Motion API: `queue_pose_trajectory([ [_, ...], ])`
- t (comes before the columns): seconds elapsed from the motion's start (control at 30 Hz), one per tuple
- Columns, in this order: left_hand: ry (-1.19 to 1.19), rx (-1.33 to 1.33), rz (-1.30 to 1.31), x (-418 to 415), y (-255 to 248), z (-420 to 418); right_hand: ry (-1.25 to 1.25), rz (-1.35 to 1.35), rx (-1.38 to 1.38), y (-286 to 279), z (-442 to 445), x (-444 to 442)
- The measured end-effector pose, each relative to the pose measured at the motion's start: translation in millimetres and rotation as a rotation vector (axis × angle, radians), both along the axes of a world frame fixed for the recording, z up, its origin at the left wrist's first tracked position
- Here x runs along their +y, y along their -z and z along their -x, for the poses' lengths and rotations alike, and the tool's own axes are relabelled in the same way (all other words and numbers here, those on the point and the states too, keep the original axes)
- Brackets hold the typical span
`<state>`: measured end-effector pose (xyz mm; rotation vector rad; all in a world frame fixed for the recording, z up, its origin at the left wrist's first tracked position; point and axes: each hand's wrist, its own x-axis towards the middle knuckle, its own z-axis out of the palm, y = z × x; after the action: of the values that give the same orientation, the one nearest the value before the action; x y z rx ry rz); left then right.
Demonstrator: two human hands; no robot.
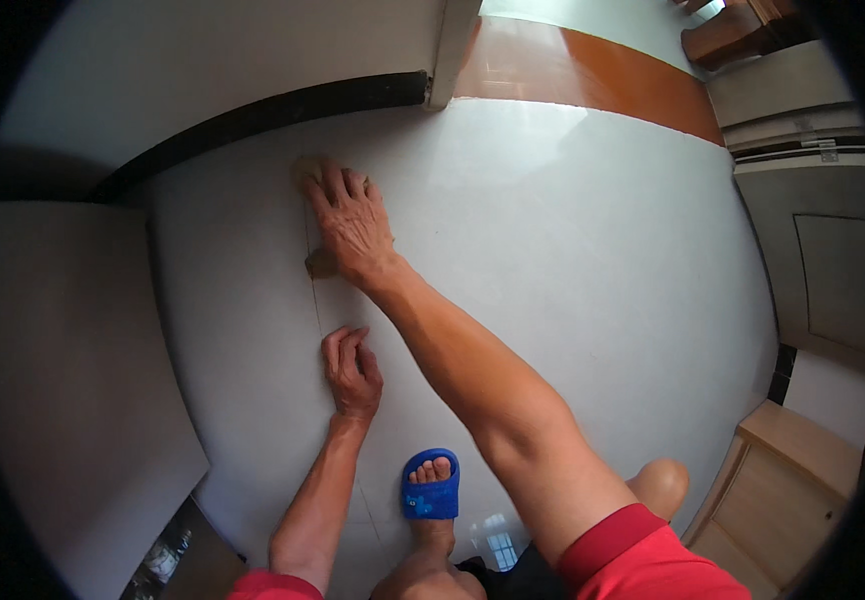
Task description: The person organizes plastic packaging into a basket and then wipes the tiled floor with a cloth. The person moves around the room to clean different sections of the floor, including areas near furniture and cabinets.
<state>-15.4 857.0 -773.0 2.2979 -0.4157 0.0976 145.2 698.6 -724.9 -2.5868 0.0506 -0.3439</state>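
Note:
My right hand (354,221) reaches forward over pale floor tiles (522,247), palm down. Its bent fingers grip a tan, cloth-like piece (305,172) against the floor; most of it is hidden under the hand. A second tan patch (320,264) shows beside the wrist, on a thin tile joint. I cannot tell whether the two are one piece. Nearer to me, my left hand (354,375) rests on the floor by the same joint, its fingers loosely curled and its thumb apart. Nothing shows in it.
A blue slipper (431,495) is on my foot. A large panel (65,337) stands at the left, and a wall with dark skirting (275,112) lies ahead. An orange-brown threshold strip (642,82) crosses the doorway. Grey (822,262) and wooden cabinets (785,495) line the right.

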Motion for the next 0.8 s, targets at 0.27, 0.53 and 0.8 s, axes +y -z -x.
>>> queue_pose_trajectory([
  [0.27, 0.039, -0.013, -0.010, 6.7, 3.0, 0.6, 0.561, 0.226, -0.129, 40.7, 113.5, -246.6],
  [0.53, 0.014, -0.012, -0.013, 16.0, 5.7, -0.1, 1.515, 0.151, 0.433, 72.1, 456.4, -463.0],
  [0.8, 0.010, -0.049, -0.059, 15.9, 3.5, -3.3, 0.324, -0.246, -0.311, -13.8, 104.1, -95.4],
])
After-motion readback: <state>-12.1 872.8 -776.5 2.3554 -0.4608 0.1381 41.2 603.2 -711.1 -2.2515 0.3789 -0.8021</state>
